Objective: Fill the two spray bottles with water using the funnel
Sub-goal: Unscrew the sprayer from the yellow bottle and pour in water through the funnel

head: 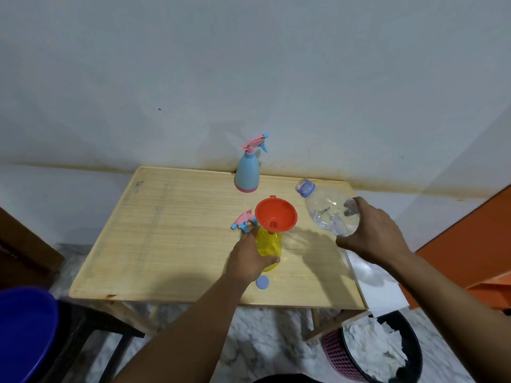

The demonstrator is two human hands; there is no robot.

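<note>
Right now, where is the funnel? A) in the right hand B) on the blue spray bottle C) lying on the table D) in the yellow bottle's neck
D: the funnel sits in the neck of the yellow bottle, which the left hand holds; the right hand holds the water bottle, and the blue spray bottle stands apart with its sprayer on.

Both bare forearms reach forward over the table. The left hand [250, 257] wraps its fingers and thumb around the translucent yellow plastic spray bottle [269, 244], low on its body. The right hand [372, 230], raised higher and well apart, grips a clear plastic water bottle [327, 210] tilted neck-up toward the left.
</note>
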